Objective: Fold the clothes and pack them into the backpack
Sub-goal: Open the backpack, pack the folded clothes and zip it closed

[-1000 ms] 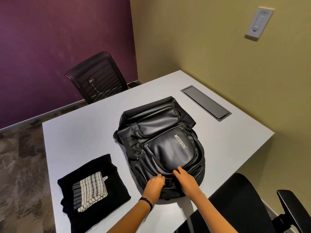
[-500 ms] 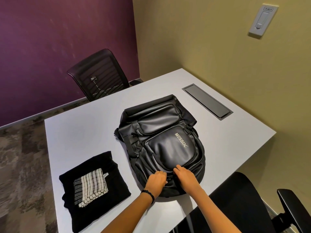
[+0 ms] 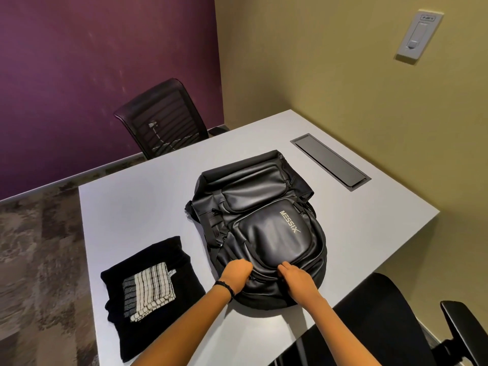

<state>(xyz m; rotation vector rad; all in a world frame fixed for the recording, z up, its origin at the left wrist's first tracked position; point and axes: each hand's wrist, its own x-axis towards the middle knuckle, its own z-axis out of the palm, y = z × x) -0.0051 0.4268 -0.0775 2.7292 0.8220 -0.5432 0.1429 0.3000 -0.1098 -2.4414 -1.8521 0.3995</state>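
Pale table (image 3: 137, 207), left hand (image 3: 235, 273) shifted leftward from right hand (image 3: 297, 280), fingers (image 3: 244, 266) of both clamped on backpack (image 3: 264, 233) edge

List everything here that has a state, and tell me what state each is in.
backpack: lying flat, front up, appears closed.
black garment: folded, beside the backpack, unpacked.
striped cloth: folded, on the black garment.
left hand: fingers curled, gripping the backpack's near end.
right hand: fingers curled, gripping the same end.
cable hatch: shut.
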